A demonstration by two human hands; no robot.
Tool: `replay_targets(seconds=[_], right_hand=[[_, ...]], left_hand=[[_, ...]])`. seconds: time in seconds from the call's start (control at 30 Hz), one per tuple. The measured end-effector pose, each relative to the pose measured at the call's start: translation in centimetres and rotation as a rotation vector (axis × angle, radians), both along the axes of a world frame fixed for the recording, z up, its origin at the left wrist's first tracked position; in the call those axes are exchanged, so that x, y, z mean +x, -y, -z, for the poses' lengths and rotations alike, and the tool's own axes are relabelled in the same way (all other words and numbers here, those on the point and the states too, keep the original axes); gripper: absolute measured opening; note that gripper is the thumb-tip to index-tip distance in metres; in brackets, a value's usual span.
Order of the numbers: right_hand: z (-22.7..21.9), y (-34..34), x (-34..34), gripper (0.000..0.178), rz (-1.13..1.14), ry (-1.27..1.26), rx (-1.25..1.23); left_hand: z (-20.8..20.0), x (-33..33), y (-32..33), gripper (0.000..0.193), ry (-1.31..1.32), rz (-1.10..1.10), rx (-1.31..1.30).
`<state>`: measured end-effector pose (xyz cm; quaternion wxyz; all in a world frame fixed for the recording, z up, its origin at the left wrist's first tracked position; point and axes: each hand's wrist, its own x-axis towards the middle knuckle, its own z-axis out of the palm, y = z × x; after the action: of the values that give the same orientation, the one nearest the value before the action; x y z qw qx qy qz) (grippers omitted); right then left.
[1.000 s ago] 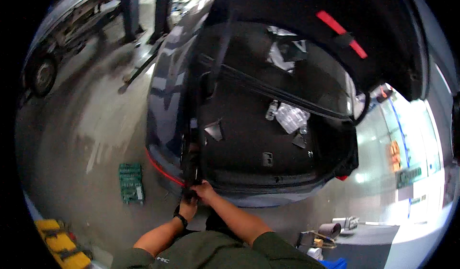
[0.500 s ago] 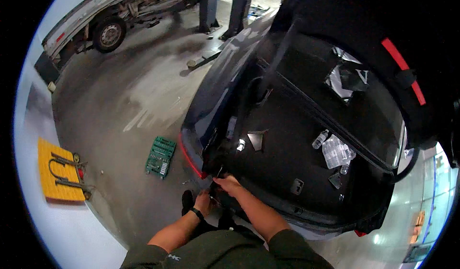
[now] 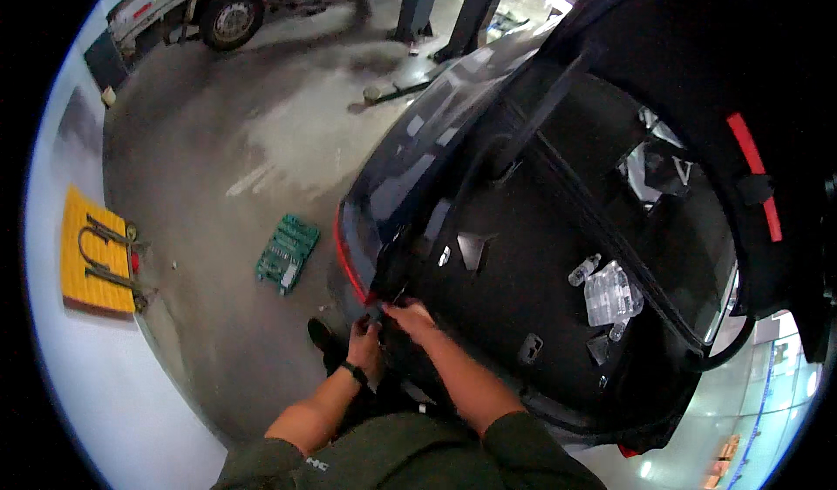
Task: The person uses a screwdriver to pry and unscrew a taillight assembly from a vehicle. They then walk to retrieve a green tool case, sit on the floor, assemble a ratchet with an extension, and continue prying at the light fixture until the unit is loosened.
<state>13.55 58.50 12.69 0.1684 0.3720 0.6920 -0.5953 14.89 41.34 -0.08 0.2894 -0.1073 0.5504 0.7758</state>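
Observation:
Both hands are close together at the rear left corner of a dark car with its boot open. My left hand [image 3: 365,347], below the lower end of the red tail light [image 3: 350,265], is closed with its fingers bent up toward the bodywork. Beside it, my right hand [image 3: 413,319] is closed at the inner edge of the boot opening [image 3: 475,350], its fingertips at the dark trim near the light. Whatever either hand holds is too small and dark to make out. A green socket set case [image 3: 289,253] lies open on the floor to the left.
In the boot lie shrink-wrapped water bottles [image 3: 610,296], a loose bottle [image 3: 584,269] and a triangular panel [image 3: 473,250]. The raised tailgate [image 3: 689,63] hangs over the right. A yellow board with a hose [image 3: 98,250], lift posts [image 3: 421,2] and a truck wheel [image 3: 232,21] stand further off.
My view has shifted, so the tool case and boot sit differently in it. Both hands stay at the car's corner, now nearer the tail light's lower end; my left hand has moved up slightly.

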Motion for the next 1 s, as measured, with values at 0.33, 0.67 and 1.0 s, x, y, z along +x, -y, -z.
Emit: replay_targets(seconds=[0.33, 0.67, 1.0], right_hand=[[5.5, -2.2, -0.8, 0.034, 0.134, -0.081, -0.056], [5.2, -1.0, -0.8, 0.041, 0.143, -0.103, -0.196], [4.4, -3.1, -0.2, 0.041, 0.108, -0.022, -0.160]], left_hand=[[-5.6, -2.2, -3.4, 0.042, 0.150, 0.149, -0.136], [-5.7, -3.0, -1.6, 0.038, 0.238, 0.064, -0.044], [-8.9, -3.2, -3.4, 0.039, 0.238, 0.087, -0.082]])
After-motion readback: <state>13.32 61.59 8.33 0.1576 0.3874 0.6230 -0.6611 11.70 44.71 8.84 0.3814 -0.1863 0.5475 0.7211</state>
